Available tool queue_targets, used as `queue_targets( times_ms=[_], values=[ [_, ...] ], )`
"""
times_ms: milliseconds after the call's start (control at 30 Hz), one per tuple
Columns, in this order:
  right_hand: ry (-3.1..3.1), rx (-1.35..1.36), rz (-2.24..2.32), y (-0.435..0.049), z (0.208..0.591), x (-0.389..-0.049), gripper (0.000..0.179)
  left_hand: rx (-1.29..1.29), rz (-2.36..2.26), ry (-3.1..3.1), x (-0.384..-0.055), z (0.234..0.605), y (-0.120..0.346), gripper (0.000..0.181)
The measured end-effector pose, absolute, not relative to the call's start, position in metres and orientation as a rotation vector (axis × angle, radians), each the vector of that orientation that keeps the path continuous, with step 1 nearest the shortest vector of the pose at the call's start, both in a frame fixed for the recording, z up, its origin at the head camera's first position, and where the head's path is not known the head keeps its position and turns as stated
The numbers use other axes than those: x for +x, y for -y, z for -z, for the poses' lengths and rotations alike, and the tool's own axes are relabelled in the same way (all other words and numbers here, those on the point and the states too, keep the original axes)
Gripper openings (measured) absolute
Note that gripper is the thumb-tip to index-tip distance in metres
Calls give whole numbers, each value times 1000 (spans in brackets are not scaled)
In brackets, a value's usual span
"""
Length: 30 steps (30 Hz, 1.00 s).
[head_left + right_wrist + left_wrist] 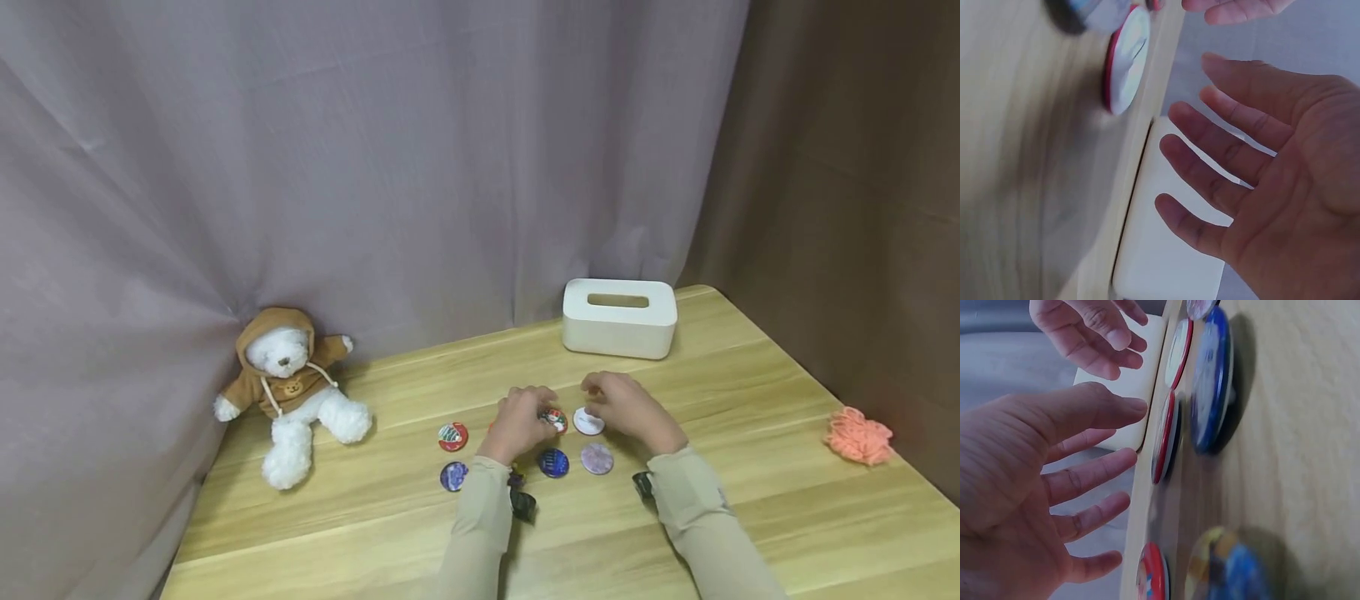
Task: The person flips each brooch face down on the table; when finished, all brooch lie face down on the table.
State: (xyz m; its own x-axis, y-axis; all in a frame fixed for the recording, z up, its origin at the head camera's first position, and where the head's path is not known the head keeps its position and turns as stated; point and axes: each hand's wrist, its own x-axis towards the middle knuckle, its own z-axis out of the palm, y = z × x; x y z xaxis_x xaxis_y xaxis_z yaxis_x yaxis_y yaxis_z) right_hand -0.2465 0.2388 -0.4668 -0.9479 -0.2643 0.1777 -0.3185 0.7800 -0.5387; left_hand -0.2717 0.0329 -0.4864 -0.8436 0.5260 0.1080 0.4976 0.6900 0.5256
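Several round button badges lie in two rows on the wooden table. My left hand [519, 423] hovers over the back row beside a red snowman badge [556, 420], its fingers spread and holding nothing. Close to a white badge with a red rim [1129, 62] is my right hand [628, 410], fingers loosely extended, also holding nothing. In front lie a dark blue badge [553, 462] and a lilac badge [597, 458]. To the left are a red tree badge [453, 437] and a purple-blue badge [453, 476]. The left hand and forearm partly hide other badges.
A white tissue box [618, 329] stands at the back of the table [750, 500]. At the left sits a white teddy bear [292, 387] in a brown hoodie. Coral yarn [859, 436] lies by the right edge. Grey curtain [390, 167] hangs behind.
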Motion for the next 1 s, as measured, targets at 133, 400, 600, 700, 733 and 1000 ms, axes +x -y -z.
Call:
queue_targets(
  times_ms=[133,400,600,700,733,1000],
  values=[
    [2897,507,-920,-229,464,-249,32,828,-858,-2833,-271,485,-28,51],
    [2925,537,-948,-211,466,-254,43,788,-834,-2847,-269,487,-18,52],
    [2944,533,-932,-200,470,-253,41,778,-864,-2842,-269,490,-13,49],
    [2974,547,-874,-195,473,-252,37,778,-848,-2849,-269,491,-12,47],
    [2984,549,-857,-194,473,-252,36,778,-839,-2851,-269,491,-12,46],
    [3020,506,-810,-191,477,-256,36,771,-844,-2857,-272,489,-11,42]
  ],
)
